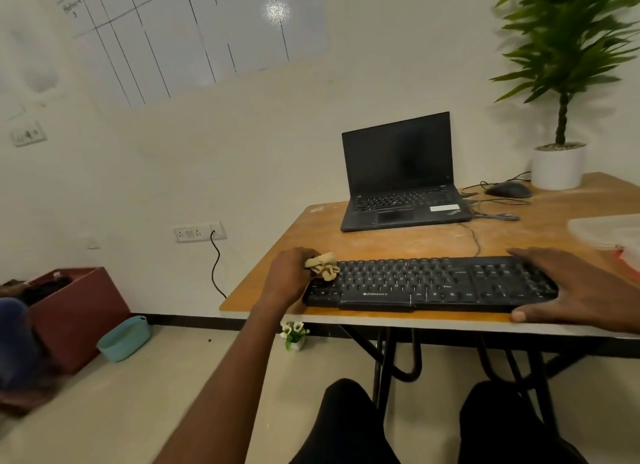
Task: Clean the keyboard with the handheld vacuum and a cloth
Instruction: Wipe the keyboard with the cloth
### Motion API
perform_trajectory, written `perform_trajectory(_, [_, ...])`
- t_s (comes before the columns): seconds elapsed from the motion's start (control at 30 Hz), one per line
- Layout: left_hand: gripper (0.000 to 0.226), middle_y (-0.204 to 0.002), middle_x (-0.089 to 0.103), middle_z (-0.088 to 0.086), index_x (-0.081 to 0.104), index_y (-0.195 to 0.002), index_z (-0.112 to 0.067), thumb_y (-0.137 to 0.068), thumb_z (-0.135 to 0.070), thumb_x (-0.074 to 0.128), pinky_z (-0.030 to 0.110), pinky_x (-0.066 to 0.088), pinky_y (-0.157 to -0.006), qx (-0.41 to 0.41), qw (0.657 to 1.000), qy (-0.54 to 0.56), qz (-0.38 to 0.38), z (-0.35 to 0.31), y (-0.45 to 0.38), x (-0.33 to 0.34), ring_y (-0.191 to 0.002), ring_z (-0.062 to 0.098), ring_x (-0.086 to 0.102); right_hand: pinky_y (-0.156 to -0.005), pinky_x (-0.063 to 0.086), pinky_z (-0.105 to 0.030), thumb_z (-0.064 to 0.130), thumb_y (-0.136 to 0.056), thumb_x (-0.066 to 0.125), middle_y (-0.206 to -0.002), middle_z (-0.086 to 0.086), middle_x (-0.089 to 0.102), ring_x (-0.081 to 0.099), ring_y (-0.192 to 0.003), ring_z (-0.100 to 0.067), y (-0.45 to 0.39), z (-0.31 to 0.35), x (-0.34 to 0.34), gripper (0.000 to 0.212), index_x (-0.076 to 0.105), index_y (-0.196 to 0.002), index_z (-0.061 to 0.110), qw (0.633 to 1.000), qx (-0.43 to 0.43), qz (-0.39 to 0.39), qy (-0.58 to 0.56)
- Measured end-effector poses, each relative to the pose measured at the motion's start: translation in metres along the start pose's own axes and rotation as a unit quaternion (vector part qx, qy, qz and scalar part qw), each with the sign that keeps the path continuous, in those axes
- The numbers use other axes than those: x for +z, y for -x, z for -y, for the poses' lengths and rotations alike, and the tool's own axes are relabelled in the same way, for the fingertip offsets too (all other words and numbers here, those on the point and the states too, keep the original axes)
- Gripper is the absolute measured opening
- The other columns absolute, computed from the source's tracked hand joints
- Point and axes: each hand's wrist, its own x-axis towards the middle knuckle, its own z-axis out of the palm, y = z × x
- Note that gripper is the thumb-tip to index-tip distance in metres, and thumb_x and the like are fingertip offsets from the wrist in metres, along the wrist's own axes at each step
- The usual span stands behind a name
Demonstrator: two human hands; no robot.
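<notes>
There, cloth in left grip on keyboard.

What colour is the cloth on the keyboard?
The cloth is light tan, a beige colour, best seen in the head view.

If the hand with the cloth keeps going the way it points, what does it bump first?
Probably nothing new: the left hand already presses the cloth onto the keyboard, so it would wipe along the keys toward the right hand.

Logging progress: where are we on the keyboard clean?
Done: cannot tell; no vacuum in view. In hand: left hand grips the cloth at the keyboard's left end while the right hand steadies its right end. Left: wiping the remaining keys.
</notes>
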Motion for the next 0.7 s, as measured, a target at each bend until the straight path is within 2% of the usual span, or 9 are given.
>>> perform_trajectory(0.2, [0.026, -0.111, 0.079, 0.0, 0.08, -0.116, -0.021, -0.094, -0.01, 0.073, 0.028, 0.047, -0.078, 0.05, 0.998, 0.004, 0.024, -0.051, -0.016, 0.024, -0.098, 0.017, 0.068, -0.111, 0.041, -0.045, 0.102, -0.05, 0.058, -0.158, 0.004, 0.035, 0.039, -0.136, -0.016, 0.001, 0.001, -0.001, 0.122, 0.014, -0.152, 0.052, 1.0, -0.003, -0.003, -0.004])
perform_trajectory(0.3, [0.027, -0.111, 0.078, 0.001, 0.079, -0.119, -0.02, -0.094, -0.01, 0.073, 0.028, 0.045, -0.079, 0.021, 0.999, -0.031, 0.021, -0.042, -0.021, 0.016, -0.094, 0.014, 0.064, -0.11, 0.042, -0.045, 0.101, -0.05, 0.06, -0.158, 0.004, 0.036, 0.039, -0.135, -0.016, 0.0, 0.001, 0.0, 0.118, 0.012, -0.148, 0.056, 1.0, -0.006, -0.004, -0.008])
perform_trajectory(0.37, [0.027, -0.11, 0.078, 0.004, 0.079, -0.117, -0.018, -0.092, -0.01, 0.076, 0.029, 0.045, -0.078, -0.006, 0.999, -0.045, 0.019, -0.023, -0.023, 0.004, -0.095, 0.017, 0.066, -0.11, 0.042, -0.044, 0.1, -0.05, 0.061, -0.158, 0.004, 0.036, 0.04, -0.135, -0.015, 0.0, 0.0, 0.002, 0.115, 0.011, -0.145, 0.058, 1.0, -0.008, -0.008, -0.007])
perform_trajectory(0.5, [0.026, -0.108, 0.079, 0.008, 0.081, -0.114, -0.014, -0.089, -0.007, 0.08, 0.03, 0.048, -0.078, -0.025, 0.999, -0.041, 0.024, -0.001, -0.018, -0.008, -0.096, 0.022, 0.069, -0.111, 0.042, -0.046, 0.102, -0.048, 0.059, -0.158, 0.004, 0.036, 0.039, -0.136, -0.017, -0.001, 0.0, 0.002, 0.122, 0.014, -0.151, 0.053, 1.0, -0.007, -0.01, -0.007])
perform_trajectory(0.6, [0.023, -0.108, 0.078, 0.006, 0.081, -0.114, -0.015, -0.093, -0.008, 0.075, 0.031, 0.046, -0.077, -0.015, 0.999, -0.025, 0.02, -0.012, -0.023, -0.001, -0.096, 0.02, 0.067, -0.11, 0.042, -0.045, 0.102, -0.048, 0.059, -0.157, 0.004, 0.037, 0.04, -0.135, -0.017, -0.002, -0.001, 0.002, 0.118, 0.012, -0.146, 0.057, 1.0, -0.011, -0.008, -0.005])
perform_trajectory(0.7, [0.028, -0.111, 0.079, 0.005, 0.079, -0.119, -0.018, -0.097, -0.005, 0.066, 0.034, 0.052, -0.086, -0.001, 0.999, -0.006, 0.032, -0.035, -0.029, 0.016, -0.102, 0.021, 0.069, -0.109, 0.043, -0.045, 0.102, -0.049, 0.058, -0.158, 0.004, 0.036, 0.04, -0.134, -0.017, -0.001, -0.002, 0.001, 0.114, 0.011, -0.143, 0.06, 1.0, -0.014, -0.003, -0.001])
